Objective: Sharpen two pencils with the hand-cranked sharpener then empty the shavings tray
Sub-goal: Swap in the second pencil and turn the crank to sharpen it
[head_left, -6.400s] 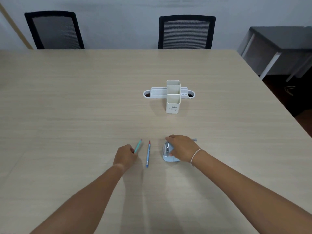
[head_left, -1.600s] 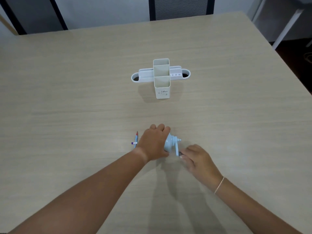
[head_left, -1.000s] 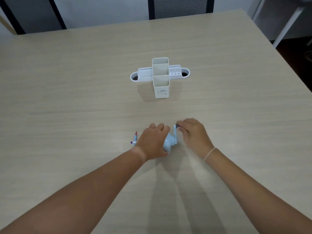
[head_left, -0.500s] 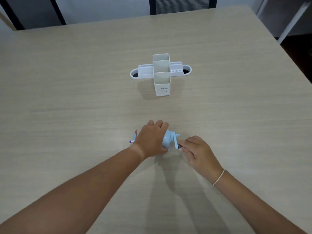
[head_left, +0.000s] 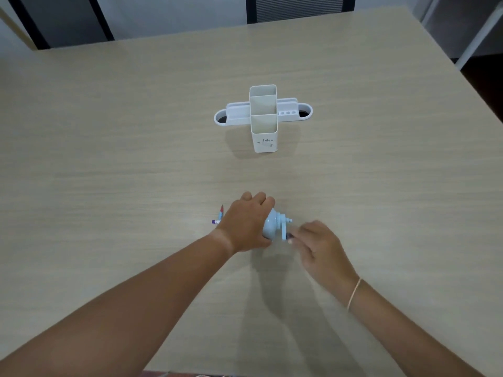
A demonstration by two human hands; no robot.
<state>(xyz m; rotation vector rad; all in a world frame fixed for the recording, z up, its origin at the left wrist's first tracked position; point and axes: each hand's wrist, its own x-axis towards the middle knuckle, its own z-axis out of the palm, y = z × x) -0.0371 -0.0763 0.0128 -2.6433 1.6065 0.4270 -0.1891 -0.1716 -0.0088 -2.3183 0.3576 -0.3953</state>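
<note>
Since half a second ago the crank handle (head_left: 284, 230) swung lower; right hand (head_left: 317, 247) pinches it, left hand (head_left: 246, 225) grips the pale blue plastic sharpener (head_left: 272, 225), frame centre, on the wooden surface (head_left: 109, 159).

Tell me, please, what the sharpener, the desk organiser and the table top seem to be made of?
Sharpener: likely moulded plastic, pale blue, glossy; a highlight sits on its rounded body.
Desk organiser: probably plastic, white and matte, with thin even walls and rounded corners.
Table: looks like wood-grain laminate, light beige with a dull sheen; the fine streaks run very evenly, though real veneer cannot be ruled out.
</note>
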